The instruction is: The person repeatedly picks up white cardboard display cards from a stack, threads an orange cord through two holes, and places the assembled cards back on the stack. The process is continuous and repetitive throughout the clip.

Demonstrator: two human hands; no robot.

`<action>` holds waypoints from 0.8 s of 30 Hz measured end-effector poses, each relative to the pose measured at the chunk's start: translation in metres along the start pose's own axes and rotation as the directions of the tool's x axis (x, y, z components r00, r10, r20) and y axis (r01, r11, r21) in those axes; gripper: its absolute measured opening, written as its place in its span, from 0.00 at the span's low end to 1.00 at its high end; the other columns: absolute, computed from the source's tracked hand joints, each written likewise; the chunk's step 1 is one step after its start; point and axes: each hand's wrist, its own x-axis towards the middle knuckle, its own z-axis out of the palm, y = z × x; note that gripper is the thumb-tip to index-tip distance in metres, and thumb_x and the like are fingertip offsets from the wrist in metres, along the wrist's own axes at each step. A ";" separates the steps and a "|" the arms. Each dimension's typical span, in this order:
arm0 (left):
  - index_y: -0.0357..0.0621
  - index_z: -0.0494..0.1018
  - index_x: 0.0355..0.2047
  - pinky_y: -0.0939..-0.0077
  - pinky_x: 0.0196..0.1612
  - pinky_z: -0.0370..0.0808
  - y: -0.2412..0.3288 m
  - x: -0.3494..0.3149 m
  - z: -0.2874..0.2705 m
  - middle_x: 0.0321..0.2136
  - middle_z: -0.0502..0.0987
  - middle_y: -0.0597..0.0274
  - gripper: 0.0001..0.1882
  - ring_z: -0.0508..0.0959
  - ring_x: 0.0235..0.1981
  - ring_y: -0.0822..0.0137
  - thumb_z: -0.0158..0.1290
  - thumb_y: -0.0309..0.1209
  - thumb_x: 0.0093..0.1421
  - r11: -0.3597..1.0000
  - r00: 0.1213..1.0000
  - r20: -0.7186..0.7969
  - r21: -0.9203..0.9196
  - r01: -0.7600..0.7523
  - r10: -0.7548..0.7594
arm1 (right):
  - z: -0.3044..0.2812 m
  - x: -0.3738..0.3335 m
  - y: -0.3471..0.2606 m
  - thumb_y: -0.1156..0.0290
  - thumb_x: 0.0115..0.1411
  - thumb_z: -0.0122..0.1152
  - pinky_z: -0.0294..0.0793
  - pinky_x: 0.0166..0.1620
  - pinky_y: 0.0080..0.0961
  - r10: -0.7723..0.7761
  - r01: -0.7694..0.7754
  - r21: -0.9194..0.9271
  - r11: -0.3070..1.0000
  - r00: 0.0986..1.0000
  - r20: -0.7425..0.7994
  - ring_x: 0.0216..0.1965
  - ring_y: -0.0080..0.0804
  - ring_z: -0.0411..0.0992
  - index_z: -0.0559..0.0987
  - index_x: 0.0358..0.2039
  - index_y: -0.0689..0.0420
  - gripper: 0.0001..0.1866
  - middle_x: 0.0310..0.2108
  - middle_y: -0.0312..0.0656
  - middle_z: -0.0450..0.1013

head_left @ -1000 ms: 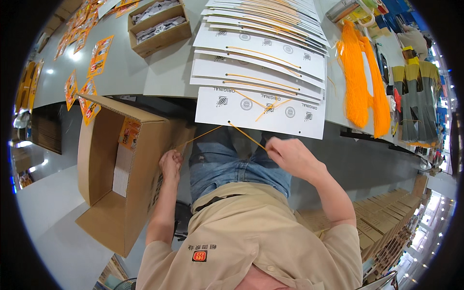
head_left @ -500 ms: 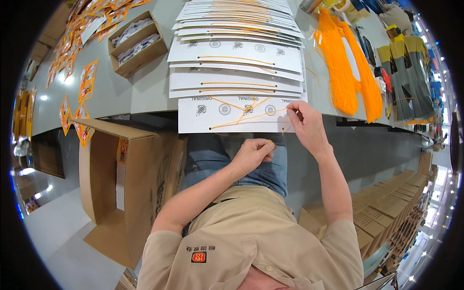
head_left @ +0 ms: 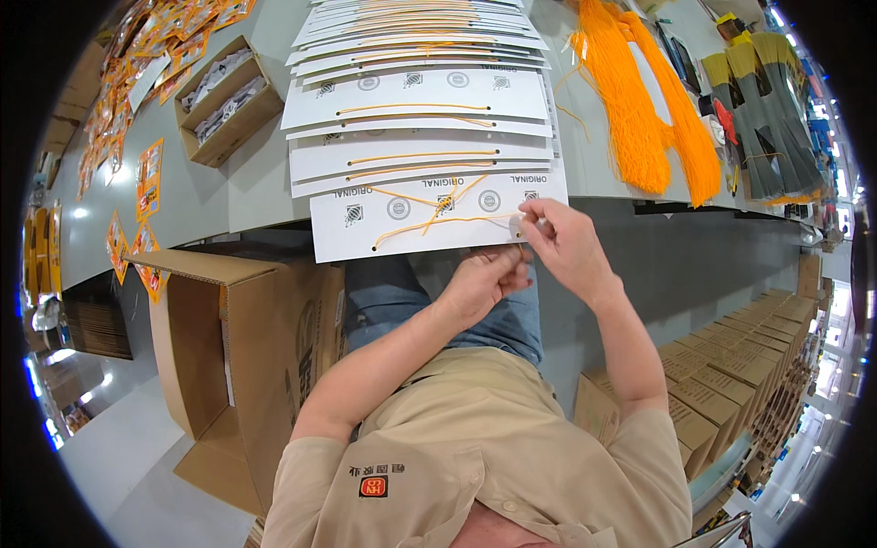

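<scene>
A white printed card [head_left: 420, 233] with punched holes lies at the table's front edge, its near side jutting over my lap. An orange string [head_left: 448, 222] runs across it from the left hole toward the right one, and a tied orange knot shows above. My right hand [head_left: 568, 248] is at the card's right end, thumb and finger pinched on the string. Just below the edge, my left hand [head_left: 486, 281] is closed with its fingertips by the right hole, where a short strand of the string comes down to them. The fingertips are partly hidden.
More strung white cards [head_left: 416, 96] overlap in a row behind. Orange string hanks [head_left: 630, 110] lie at right, near grey-and-yellow bundles [head_left: 767, 128]. A divided box [head_left: 228, 105] and orange packets [head_left: 149, 178] are at left. An open carton [head_left: 247, 301] stands beside my left leg; cartons [head_left: 722, 374] line the right.
My left hand has risen to the card's near edge, close to my right hand. The right hand has moved slightly left and down. The card looks shifted left and tilted as the view moved.
</scene>
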 end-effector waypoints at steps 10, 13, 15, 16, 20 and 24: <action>0.38 0.75 0.46 0.70 0.42 0.81 -0.013 -0.046 -0.066 0.35 0.80 0.62 0.11 0.82 0.36 0.68 0.52 0.32 0.69 0.979 0.917 -0.348 -0.007 0.204 -0.194 | 0.086 -0.057 0.007 0.71 0.60 0.64 0.77 0.40 0.28 0.050 -0.103 0.340 0.935 0.986 0.161 0.40 0.34 0.76 0.77 0.35 0.62 0.08 0.47 0.48 0.75; 0.35 0.77 0.45 0.75 0.36 0.80 -0.016 -0.058 -0.057 0.34 0.81 0.62 0.11 0.80 0.33 0.74 0.53 0.29 0.67 0.957 0.977 -0.197 0.257 0.133 -0.083 | 0.102 -0.040 0.002 0.72 0.58 0.64 0.78 0.42 0.31 0.103 -0.152 0.264 0.952 0.976 0.192 0.39 0.38 0.78 0.80 0.36 0.63 0.08 0.42 0.50 0.78; 0.34 0.79 0.39 0.79 0.33 0.76 -0.009 -0.069 -0.047 0.29 0.80 0.63 0.09 0.78 0.29 0.76 0.55 0.27 0.65 0.776 0.949 -0.270 0.629 0.045 0.164 | 0.103 -0.029 0.004 0.75 0.57 0.64 0.77 0.42 0.29 0.273 -0.338 0.303 0.891 0.932 0.236 0.37 0.34 0.78 0.81 0.36 0.64 0.08 0.37 0.47 0.80; 0.33 0.80 0.37 0.80 0.31 0.74 -0.003 -0.072 -0.043 0.27 0.80 0.64 0.08 0.77 0.27 0.77 0.55 0.27 0.64 0.630 0.932 -0.277 0.773 0.071 0.235 | 0.103 -0.028 0.006 0.76 0.56 0.62 0.77 0.40 0.28 0.312 -0.347 0.376 0.859 0.938 0.151 0.32 0.31 0.78 0.82 0.38 0.66 0.10 0.30 0.45 0.81; 0.34 0.79 0.32 0.79 0.27 0.69 0.018 -0.061 -0.040 0.23 0.77 0.68 0.05 0.72 0.23 0.78 0.58 0.24 0.61 0.714 0.769 -0.392 0.690 -0.117 0.505 | 0.110 -0.043 0.010 0.74 0.61 0.66 0.79 0.39 0.25 0.219 -0.316 0.499 0.807 0.944 0.245 0.34 0.26 0.80 0.77 0.44 0.66 0.13 0.32 0.44 0.81; 0.35 0.78 0.34 0.78 0.28 0.69 0.016 -0.047 -0.048 0.26 0.77 0.67 0.04 0.71 0.24 0.77 0.58 0.22 0.59 0.791 0.715 -0.422 0.533 -0.301 0.557 | 0.127 -0.066 0.002 0.75 0.62 0.64 0.78 0.38 0.25 0.317 -0.339 0.521 0.783 0.939 0.134 0.31 0.25 0.78 0.78 0.45 0.64 0.11 0.32 0.45 0.81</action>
